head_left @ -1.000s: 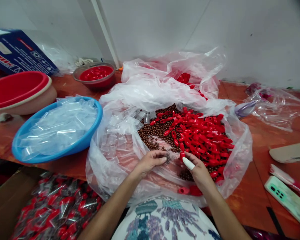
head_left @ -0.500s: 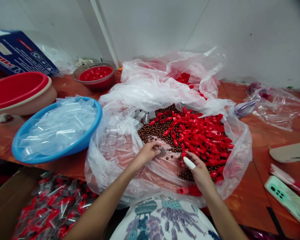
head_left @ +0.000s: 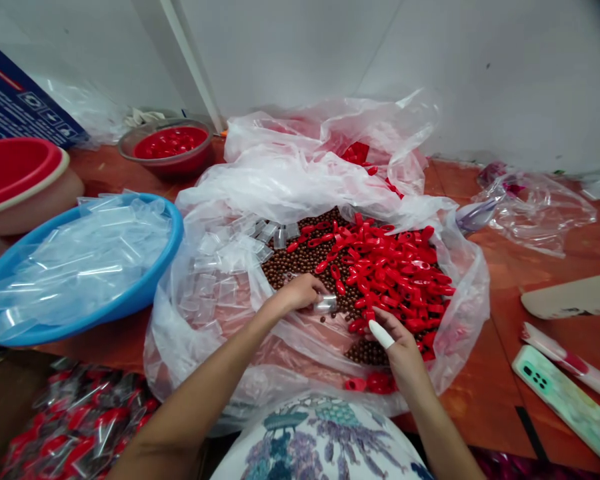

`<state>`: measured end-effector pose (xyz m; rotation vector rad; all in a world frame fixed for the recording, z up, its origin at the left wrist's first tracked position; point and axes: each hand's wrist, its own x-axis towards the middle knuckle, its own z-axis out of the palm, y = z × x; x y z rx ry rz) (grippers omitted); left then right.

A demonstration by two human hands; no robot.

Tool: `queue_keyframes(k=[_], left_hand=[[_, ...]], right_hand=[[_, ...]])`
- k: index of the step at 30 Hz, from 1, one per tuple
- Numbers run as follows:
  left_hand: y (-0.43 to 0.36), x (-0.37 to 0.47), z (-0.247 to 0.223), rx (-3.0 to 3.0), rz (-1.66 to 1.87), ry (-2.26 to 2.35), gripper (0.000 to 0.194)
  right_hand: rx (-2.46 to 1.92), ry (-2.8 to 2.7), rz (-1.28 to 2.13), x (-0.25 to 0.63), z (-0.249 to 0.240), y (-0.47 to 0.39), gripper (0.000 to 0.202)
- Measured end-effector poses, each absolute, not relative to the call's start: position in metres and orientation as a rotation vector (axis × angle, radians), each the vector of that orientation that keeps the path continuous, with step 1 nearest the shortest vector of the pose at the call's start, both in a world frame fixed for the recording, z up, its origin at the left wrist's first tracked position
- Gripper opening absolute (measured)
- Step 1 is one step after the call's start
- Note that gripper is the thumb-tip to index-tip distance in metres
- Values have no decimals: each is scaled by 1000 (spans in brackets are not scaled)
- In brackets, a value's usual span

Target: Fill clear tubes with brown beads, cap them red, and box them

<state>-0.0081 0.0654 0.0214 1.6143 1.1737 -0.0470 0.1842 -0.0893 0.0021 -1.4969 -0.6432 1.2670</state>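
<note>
My left hand (head_left: 303, 292) is closed around a small clear plastic tube (head_left: 326, 305), held on its side just over the brown beads (head_left: 307, 262). Pinched in the fingers of my right hand (head_left: 395, 333), whose thumb wears a white cover, is a red plastic cap (head_left: 370, 313). Its lower part is hidden by the thumb. Right behind that hand lies a heap of red caps (head_left: 400, 267). Loose clear tubes (head_left: 220, 247) lie left of the beads, all on a spread clear plastic bag (head_left: 460, 360).
A blue basin (head_left: 173, 243) piled with clear tubes stands at left, red basins (head_left: 20, 167) behind it. Below the table edge, a box holds red-capped tubes (head_left: 80, 427). A phone (head_left: 565, 400) lies at right. Another bag (head_left: 325, 127) with red pieces sits at the back.
The left hand has moved slightly over the beads, and the clear tube in it now shows plainly. My right hand keeps its hold on the red cap. The whole view has shifted a little.
</note>
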Motion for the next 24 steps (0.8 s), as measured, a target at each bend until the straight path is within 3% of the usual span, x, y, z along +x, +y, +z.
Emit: queue_keyframes(k=[16,24], left_hand=[[60,-26,40,1766,42,1252,26],[36,19,5,1648,242,1254,29]], right_hand=[[-1525,-605,1230,188,1,-99,44],[-1520,-626,1283,184,0,-99,44]])
